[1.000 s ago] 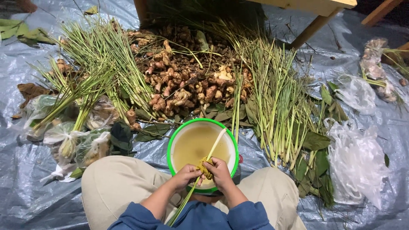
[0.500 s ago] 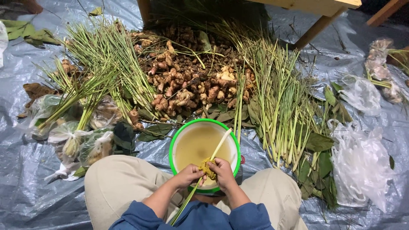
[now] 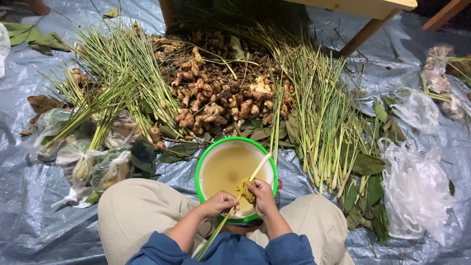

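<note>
Seated on a grey tarp (image 3: pixel 29 196), I work over a green-rimmed basin (image 3: pixel 201 169) of cloudy yellowish water at the lower centre of the frame, set between my knees. My left hand (image 3: pixel 221 203) is closed around a lemongrass stalk (image 3: pixel 257 169), gripping it at the basin's near rim. The stalk runs on a slant, its pale end up over the water toward the right rim and its green end down toward my lap. My right hand (image 3: pixel 260 194) pinches a yellow-stained scrub pad (image 3: pixel 245 189) against the stalk, just right of the left hand. Both hands sit close together over the near half of the basin. Above the basin, at centre frame, lies a heap of brown roots (image 3: pixel 216 93). More lemongrass lies in a loose bundle (image 3: pixel 108 83) at upper left and in another bundle (image 3: pixel 324 118) at right. Clear plastic bags (image 3: pixel 417 186) lie at far right, beside dark green leaves (image 3: pixel 368 164).
</note>
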